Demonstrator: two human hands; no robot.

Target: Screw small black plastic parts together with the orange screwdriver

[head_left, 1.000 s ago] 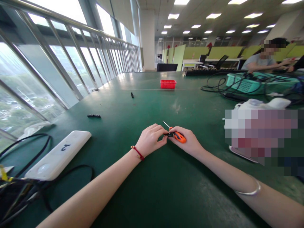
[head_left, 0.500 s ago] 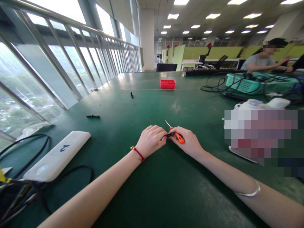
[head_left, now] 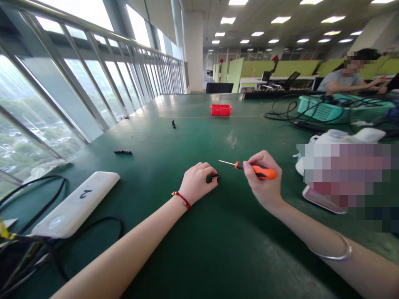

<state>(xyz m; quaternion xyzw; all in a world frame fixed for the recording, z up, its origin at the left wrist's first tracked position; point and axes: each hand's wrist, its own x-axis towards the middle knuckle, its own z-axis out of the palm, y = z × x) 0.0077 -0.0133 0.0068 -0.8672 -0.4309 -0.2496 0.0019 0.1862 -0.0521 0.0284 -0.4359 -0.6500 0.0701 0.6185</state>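
Note:
An orange and black screwdriver [head_left: 260,171] is gripped in my right hand [head_left: 266,182], its thin metal shaft pointing left above the green table [head_left: 199,257]. To the left, my left hand [head_left: 198,182] pinches a small black part [head_left: 215,176] between thumb and fingers. What kind of part it is I cannot make out. The screwdriver's tip is apart from that part, a little beyond and above it in the view. A red cord bracelet circles my left wrist, and a silver bangle sits on my right forearm.
A white power bank-like block [head_left: 76,203] lies at left near black cables [head_left: 106,220]. Small black pieces [head_left: 123,152] and a red bin [head_left: 221,110] are farther off. At right are a white bag-like item [head_left: 335,137], a teal basket [head_left: 324,110] with cables, and a seated person.
My right hand has moved right, away from my left hand, and the screwdriver has turned so its shaft points left. The left hand has stayed almost in place, still pinching the black part.

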